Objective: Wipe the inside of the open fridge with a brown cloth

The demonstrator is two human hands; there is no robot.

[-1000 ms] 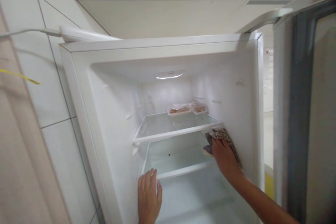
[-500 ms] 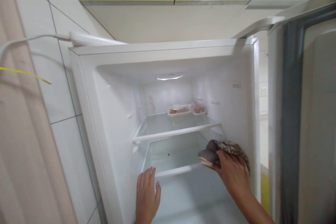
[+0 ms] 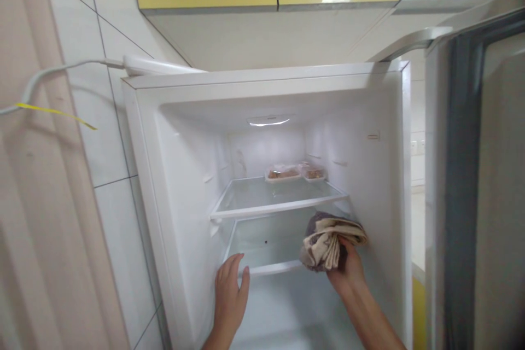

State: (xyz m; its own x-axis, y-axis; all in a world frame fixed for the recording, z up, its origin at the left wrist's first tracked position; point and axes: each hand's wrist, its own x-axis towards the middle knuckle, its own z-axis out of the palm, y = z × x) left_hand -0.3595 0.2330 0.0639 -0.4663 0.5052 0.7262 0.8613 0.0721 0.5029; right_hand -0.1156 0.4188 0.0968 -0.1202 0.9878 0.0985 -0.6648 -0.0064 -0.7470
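Toward five o'clock, the right hand [image 3: 348,267] clutches a cloth [image 3: 328,238], fingers mostly hidden. Toward seven, the left hand [image 3: 230,289] holds its thumb apart.

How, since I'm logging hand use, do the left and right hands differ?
The right hand grips a bunched cloth; the left hand shows nothing in it. The left hand's fingers are in plain view, while the cloth mostly hides the right hand's. Both are at the open fridge.
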